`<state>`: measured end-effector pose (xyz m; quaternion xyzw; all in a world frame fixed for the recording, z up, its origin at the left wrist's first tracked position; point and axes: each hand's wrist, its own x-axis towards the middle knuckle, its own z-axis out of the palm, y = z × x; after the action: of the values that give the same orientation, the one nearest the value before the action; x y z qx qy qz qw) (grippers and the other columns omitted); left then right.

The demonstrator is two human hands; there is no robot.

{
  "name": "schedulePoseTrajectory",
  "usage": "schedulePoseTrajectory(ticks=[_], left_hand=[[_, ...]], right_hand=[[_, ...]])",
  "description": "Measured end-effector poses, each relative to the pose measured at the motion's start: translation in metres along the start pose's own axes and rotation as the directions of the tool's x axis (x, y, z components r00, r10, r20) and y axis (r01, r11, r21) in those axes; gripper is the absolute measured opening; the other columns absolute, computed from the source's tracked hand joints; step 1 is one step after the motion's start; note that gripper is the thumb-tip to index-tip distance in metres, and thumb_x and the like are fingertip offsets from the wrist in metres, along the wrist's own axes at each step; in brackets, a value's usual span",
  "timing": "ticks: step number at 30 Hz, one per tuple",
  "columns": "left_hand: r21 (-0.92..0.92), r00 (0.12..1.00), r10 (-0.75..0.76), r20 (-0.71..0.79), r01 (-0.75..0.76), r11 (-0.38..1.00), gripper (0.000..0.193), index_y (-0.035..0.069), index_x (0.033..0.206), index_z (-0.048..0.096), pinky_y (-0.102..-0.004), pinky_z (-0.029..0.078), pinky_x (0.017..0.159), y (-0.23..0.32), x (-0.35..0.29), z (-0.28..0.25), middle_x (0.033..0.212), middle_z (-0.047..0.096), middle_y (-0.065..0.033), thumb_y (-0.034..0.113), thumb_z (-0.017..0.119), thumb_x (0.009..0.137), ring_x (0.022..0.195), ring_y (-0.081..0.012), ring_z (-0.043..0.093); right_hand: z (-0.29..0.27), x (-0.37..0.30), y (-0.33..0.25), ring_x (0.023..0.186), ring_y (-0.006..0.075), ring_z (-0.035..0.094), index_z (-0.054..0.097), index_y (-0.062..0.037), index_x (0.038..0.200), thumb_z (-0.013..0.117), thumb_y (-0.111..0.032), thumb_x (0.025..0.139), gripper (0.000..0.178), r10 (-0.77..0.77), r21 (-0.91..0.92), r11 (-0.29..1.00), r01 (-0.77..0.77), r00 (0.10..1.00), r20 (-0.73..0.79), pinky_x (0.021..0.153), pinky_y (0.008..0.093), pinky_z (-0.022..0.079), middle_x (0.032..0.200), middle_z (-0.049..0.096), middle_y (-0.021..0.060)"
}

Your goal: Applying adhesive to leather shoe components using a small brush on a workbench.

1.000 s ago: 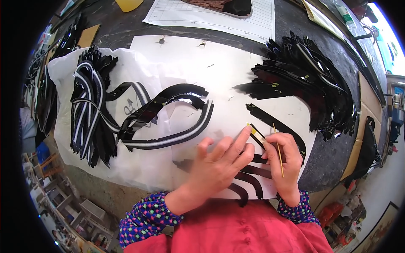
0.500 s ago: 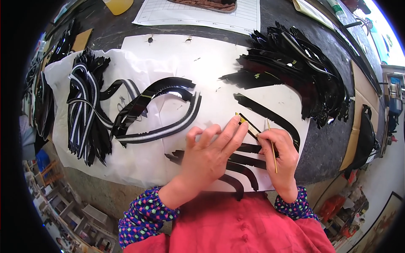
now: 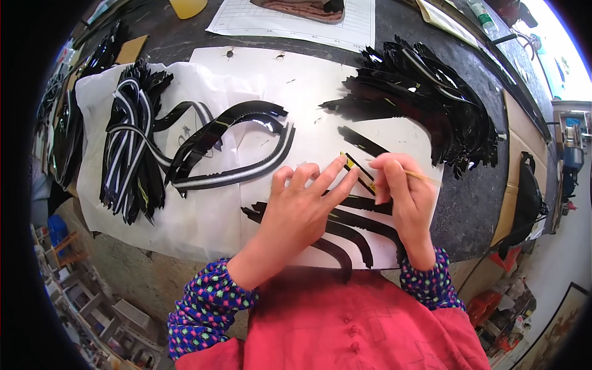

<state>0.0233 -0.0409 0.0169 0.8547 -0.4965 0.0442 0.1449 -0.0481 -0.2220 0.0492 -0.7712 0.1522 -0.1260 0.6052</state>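
My left hand lies over the white board, fingers outstretched. Its index and middle fingertips touch one end of a small black-and-yellow strip. Beside the strip's other end is my right hand, pinching a thin tan stick that points off to the right. Several curved black strips lie under and around the hands, one of them just right of my left hand. Another black strip passes behind my right fingers. The stick's front end is hidden by the hand.
A heap of glossy black strips covers the board's far right. To the left, a bundle of black strips with white stripes rests on white sheeting. A gridded paper, a yellow cup and a bottle are farther back.
My right hand has shifted slightly up, and the stick has swung from nearly upright to slanting rightward. The left fingers stay on the small strip. The whole view has shifted a little.
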Motion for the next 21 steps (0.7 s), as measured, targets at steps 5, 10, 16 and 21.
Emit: schedulePoseTrajectory(ticks=[5, 10, 16, 21], left_hand=[[-0.006, 0.999, -0.001, -0.047, 0.001, 1.000, 0.062, 0.022, 0.138, 0.059, -0.0380, 0.033, 0.096, -0.001, -0.002, 0.007, 0.143, 0.053, 0.0041, 0.005, 0.062, 0.078, 0.107, -0.0162, 0.049], [-0.066, 0.998, -0.023, -0.061, 0.019, 0.998, 0.061, 0.024, 0.136, 0.062, -0.0367, 0.035, 0.092, -0.002, -0.003, 0.008, 0.145, 0.051, 0.0049, 0.004, 0.062, 0.079, 0.108, -0.0181, 0.048], [-0.088, 0.997, -0.031, -0.071, 0.024, 0.996, 0.059, 0.023, 0.135, 0.062, -0.0368, 0.034, 0.094, -0.002, -0.002, 0.008, 0.146, 0.050, 0.0047, 0.005, 0.062, 0.080, 0.108, -0.0184, 0.048], [-0.074, 0.997, -0.014, -0.075, 0.009, 0.997, 0.055, 0.016, 0.134, 0.061, -0.0378, 0.033, 0.095, -0.002, -0.002, 0.005, 0.141, 0.055, 0.0010, 0.009, 0.063, 0.079, 0.110, -0.0167, 0.048]], right_hand=[[0.018, 0.006, 0.025, 0.054, 0.0035, 0.044, 0.058, -0.0018, 0.101, 0.047, -0.025, 0.110, 0.027, 0.067, 0.135, 0.989, -0.068, 0.998, 0.012, 0.048, 0.0187, 0.035, 0.072, 0.053, -0.0013], [0.019, 0.007, 0.029, 0.054, 0.0029, 0.042, 0.056, -0.0027, 0.099, 0.046, -0.023, 0.111, 0.026, -0.052, -0.083, 0.995, 0.056, 0.997, 0.053, 0.047, 0.0190, 0.033, 0.072, 0.054, -0.0021], [0.019, 0.005, 0.031, 0.063, 0.0138, 0.060, 0.061, 0.0007, 0.099, 0.051, -0.020, 0.108, 0.024, -0.071, -0.231, 0.970, 0.077, 0.997, 0.033, 0.059, 0.0271, 0.049, 0.075, 0.062, 0.0066], [0.020, 0.005, 0.029, 0.063, 0.0134, 0.060, 0.061, 0.0003, 0.098, 0.050, -0.020, 0.109, 0.025, -0.032, -0.185, 0.982, 0.037, 0.999, 0.031, 0.059, 0.0271, 0.049, 0.075, 0.062, 0.0057]])
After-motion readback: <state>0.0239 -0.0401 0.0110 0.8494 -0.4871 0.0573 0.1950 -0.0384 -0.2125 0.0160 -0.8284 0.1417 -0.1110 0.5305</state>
